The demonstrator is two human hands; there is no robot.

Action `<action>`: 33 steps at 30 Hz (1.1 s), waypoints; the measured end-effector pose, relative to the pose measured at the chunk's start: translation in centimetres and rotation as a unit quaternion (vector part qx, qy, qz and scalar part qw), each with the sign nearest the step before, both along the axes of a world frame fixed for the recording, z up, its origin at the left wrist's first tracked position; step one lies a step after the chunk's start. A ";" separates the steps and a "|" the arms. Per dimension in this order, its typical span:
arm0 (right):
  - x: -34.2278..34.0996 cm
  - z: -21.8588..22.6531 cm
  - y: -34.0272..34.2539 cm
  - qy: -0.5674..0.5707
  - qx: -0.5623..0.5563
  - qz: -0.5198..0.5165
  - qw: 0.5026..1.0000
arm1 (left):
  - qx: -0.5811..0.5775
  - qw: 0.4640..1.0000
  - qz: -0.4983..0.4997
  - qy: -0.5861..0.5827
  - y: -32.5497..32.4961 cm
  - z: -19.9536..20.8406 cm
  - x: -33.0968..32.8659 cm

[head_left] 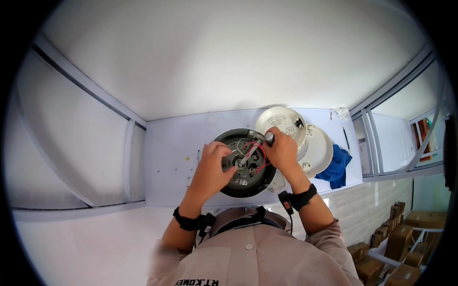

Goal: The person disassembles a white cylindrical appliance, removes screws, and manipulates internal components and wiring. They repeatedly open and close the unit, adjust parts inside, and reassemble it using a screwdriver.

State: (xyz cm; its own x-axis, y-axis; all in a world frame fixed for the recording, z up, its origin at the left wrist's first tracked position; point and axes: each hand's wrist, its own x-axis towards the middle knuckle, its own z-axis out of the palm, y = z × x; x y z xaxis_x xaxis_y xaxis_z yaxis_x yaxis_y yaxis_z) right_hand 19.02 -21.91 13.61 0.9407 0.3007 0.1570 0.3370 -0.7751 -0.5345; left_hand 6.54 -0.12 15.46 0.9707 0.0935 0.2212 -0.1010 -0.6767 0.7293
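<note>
A round dark metal housing (pixel 247 190), like an upturned appliance base, lies on the white table with its inside showing. Red and white wires (pixel 262 156) loop over its inner parts, and a pale strip (pixel 249 153) slants across the middle. My left hand (pixel 211 169) reaches over the housing's left side, thumb stretched toward the centre and fingers bent apart from it. At the upper right rim my right hand (pixel 283 150) is closed around a dark tool with a round silver end (pixel 270 137); the rest of that tool is hidden by the fingers.
Behind and right of the housing are a cream round cover (pixel 275 116) and another cream round part (pixel 322 148). A blue cloth (pixel 338 164) lies at the table's right, near a crumpled white wrapper (pixel 341 113). Several small bits lie at left. Cardboard boxes (pixel 399 242) stand lower right.
</note>
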 end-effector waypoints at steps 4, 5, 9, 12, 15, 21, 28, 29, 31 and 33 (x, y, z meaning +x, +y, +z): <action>0.0 -0.4 0.0 -0.013 0.010 0.000 1.000 | -0.022 0.988 0.088 -0.128 2.3 -0.1 -0.9; -0.1 -0.2 0.1 -0.014 0.010 0.000 1.000 | -0.018 0.982 0.123 -0.143 3.2 -0.6 -1.6; -0.1 -0.5 0.2 -0.008 0.016 -0.002 1.000 | -0.045 0.958 0.256 -0.120 7.6 -5.0 -5.1; -0.1 -0.5 0.3 -0.011 0.011 -0.012 1.000 | 0.022 0.940 0.340 -0.001 10.3 -8.3 -8.5; 0.0 -0.7 0.3 -0.016 0.012 -0.009 1.000 | 0.090 0.929 0.353 0.071 11.6 -11.8 -12.3; -0.2 -0.8 0.2 -0.022 0.006 -0.017 1.000 | 0.085 0.931 0.334 0.124 8.3 -14.3 -15.9; -0.3 -0.7 0.4 -0.014 0.005 -0.025 1.000 | 0.082 0.939 0.309 0.127 6.8 -15.3 -16.8; -0.3 -0.7 0.4 -0.013 0.008 -0.025 1.000 | 0.085 0.940 0.306 0.125 6.6 -15.4 -16.7; -0.4 -0.5 0.4 -0.011 0.017 -0.025 0.999 | 0.092 0.939 0.306 0.130 6.6 -15.5 -16.4; -0.4 -0.6 0.4 -0.012 0.015 -0.023 1.000 | 0.103 0.937 0.307 0.134 6.7 -15.7 -16.2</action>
State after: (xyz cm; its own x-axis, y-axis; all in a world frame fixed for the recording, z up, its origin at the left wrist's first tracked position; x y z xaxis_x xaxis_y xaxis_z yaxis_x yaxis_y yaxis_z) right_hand 18.65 -21.55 13.00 0.9493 0.2515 0.1887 0.3143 -0.7735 -0.5503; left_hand -9.67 6.58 -0.21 0.7718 0.6339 0.0510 0.5211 -0.6763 0.5207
